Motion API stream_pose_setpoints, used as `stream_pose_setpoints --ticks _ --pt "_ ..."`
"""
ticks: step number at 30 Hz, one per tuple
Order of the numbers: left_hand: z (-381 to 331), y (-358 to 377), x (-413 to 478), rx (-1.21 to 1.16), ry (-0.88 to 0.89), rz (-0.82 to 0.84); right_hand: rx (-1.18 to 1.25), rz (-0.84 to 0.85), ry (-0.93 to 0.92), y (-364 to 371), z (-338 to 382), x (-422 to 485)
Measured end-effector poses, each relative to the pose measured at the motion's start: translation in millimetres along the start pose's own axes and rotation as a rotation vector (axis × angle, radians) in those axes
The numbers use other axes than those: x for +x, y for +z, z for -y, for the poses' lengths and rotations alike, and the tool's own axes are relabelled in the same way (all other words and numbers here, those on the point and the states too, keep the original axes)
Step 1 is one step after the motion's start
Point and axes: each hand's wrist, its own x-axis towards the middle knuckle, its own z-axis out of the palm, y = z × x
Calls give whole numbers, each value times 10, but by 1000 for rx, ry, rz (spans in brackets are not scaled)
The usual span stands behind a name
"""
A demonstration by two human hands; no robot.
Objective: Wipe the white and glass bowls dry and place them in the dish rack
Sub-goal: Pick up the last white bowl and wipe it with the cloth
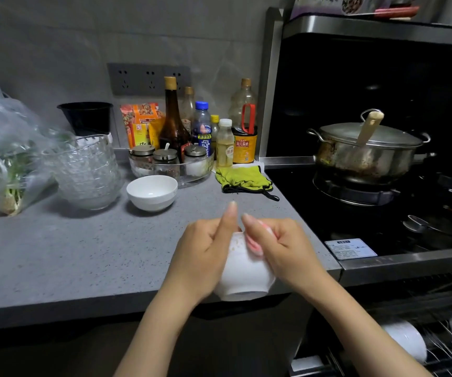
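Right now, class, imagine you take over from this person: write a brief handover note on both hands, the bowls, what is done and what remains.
Left hand grips the held white bowl; right hand presses a pink cloth against it.
The second white bowl and the glass bowl stack sit on the counter.
Done: the racked white bowl lies in the dish rack.
Left: finish wiping, rack this bowl, then the others.

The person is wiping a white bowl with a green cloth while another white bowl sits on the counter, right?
Not quite: in the head view the wiping cloth is pink; the green cloth lies apart on the counter. The held white bowl and the other white bowl are as you say.
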Motion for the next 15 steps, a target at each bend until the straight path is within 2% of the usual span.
stream_pose_setpoints --ticks 2,5,7,10,12,15 --pt "-52 38 22 153 60 -45 -70 -39 -35 63 12 -22" --pt "-25 81 15 175 54 -114 46 -100 -33 140 -35 -73" --pt "-7 87 -20 6 -14 -163 170 -165 5 171 -93 -113" --pt "-8 91 -36 -309 -169 -321 311 -227 101 234 -134 -194" --pt "16 129 -46 -351 -201 -418 168 -262 32 328 -88 -279" --pt "19 239 -77 -356 -229 -532 -275 -299 -193 458 -18 -346"
